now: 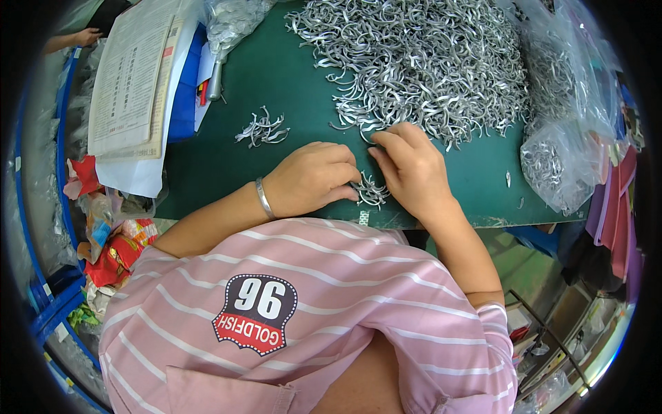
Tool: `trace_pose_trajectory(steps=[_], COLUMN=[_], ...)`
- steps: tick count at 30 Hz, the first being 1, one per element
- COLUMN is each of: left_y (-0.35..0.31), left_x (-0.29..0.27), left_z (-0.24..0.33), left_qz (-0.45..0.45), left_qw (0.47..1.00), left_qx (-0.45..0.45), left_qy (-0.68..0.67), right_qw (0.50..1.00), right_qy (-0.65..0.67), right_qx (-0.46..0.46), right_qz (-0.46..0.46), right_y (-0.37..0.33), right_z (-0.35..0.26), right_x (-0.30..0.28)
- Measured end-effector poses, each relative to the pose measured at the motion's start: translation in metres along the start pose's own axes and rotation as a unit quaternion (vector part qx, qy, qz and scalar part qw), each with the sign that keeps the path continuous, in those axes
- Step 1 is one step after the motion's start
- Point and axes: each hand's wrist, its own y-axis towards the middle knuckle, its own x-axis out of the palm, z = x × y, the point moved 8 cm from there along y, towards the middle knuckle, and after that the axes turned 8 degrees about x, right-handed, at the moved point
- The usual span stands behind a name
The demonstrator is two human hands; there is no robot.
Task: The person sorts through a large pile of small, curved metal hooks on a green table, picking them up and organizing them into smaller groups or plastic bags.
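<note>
A large heap of curved silver-grey metal-looking strips (427, 62) covers the far middle and right of the green table (227, 172). At its near edge, my right hand (414, 169) has its thumb and forefinger drawn together beside the outermost strips; what lies between the fingertips is hidden. My left hand (310, 181), with a silver bangle (264, 199) on the wrist, is closed with fingers curled. Its fingertips meet at a small pile of strips (371, 191) between my hands, and whatever they pinch cannot be made out. Farther left lies another small bunch of strips (263, 128).
Clear plastic bags of strips (545, 159) stand at the right. Printed sheets (131, 83) lean on a blue bin (185, 103) at the left. Red and orange wrappers (121, 255) lie beyond the table's left edge. Another person's hand (87, 36) shows at the far left.
</note>
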Motion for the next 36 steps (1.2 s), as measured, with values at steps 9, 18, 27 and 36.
trace_pose_trajectory(steps=[9, 18, 27, 36], left_y=[-0.001, 0.012, -0.001, 0.006], left_x=[-0.03, -0.023, -0.008, -0.032], left_z=[-0.019, -0.001, -0.004, -0.034], left_qz=[0.153, 0.084, 0.037, 0.092], left_qw=[0.977, 0.993, 0.999, 0.978], left_qx=[-0.14, -0.011, -0.03, -0.106], left_qy=[-0.042, -0.079, 0.008, 0.157], right_qw=[0.974, 0.968, 0.996, 0.909], right_qy=[0.201, 0.216, -0.07, 0.284], right_qx=[0.062, 0.017, -0.045, 0.285], right_qz=[-0.085, -0.129, -0.039, -0.108], right_y=[-0.002, -0.014, 0.014, 0.0], right_z=[0.014, 0.007, -0.004, 0.046], right_x=[0.001, -0.008, 0.016, 0.016])
